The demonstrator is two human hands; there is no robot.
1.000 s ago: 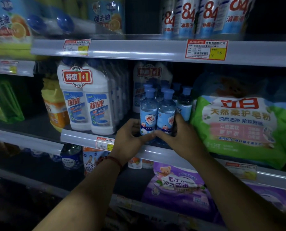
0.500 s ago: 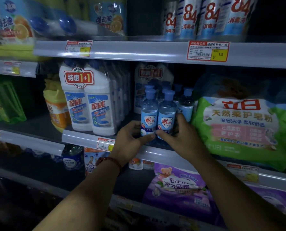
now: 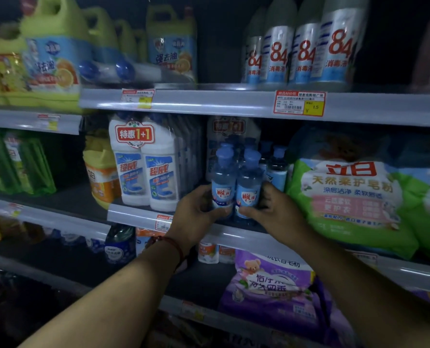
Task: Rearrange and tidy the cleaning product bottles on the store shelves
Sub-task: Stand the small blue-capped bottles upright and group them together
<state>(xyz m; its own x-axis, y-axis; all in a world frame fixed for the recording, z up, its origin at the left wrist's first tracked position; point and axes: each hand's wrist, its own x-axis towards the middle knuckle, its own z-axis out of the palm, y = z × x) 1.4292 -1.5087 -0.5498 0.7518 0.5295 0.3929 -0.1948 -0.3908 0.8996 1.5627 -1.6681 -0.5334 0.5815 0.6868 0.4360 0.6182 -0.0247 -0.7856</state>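
Head view: where do we have our hands?

— Both are at the middle shelf [image 3: 138, 218]. Our left hand [image 3: 196, 214] wraps the left front bottle [image 3: 222, 182], thumb across the low part of its label and fingers curled round its side. Our right hand [image 3: 276, 212] grips the right front bottle [image 3: 249, 184] the same way from the other side.

— And the two bottles themselves?

— We see them upright, side by side and touching, at the front edge of that shelf. Both are small and pale blue, with blue caps and red-and-white labels. More blue-capped bottles [image 3: 276, 169] stand just behind them.

— What do we have on either side?

— To the left there is a white twin pack [image 3: 143, 172] with a red "1+1" sticker, and beyond it an orange-and-yellow jug [image 3: 101, 172]. To the right, a green bag [image 3: 354, 197] of soap powder sits just beside the bottles, close to our right hand.

— Above and below?

— On the shelf above we see a row of "84" bottles [image 3: 306, 51] over a red-and-yellow price tag [image 3: 299, 104], and yellow-green jugs [image 3: 58, 46] further left, blurred. On the shelf below lies a purple bag [image 3: 271, 285] with a bear printed on it. We wear a red cord [image 3: 170, 243] on the left wrist
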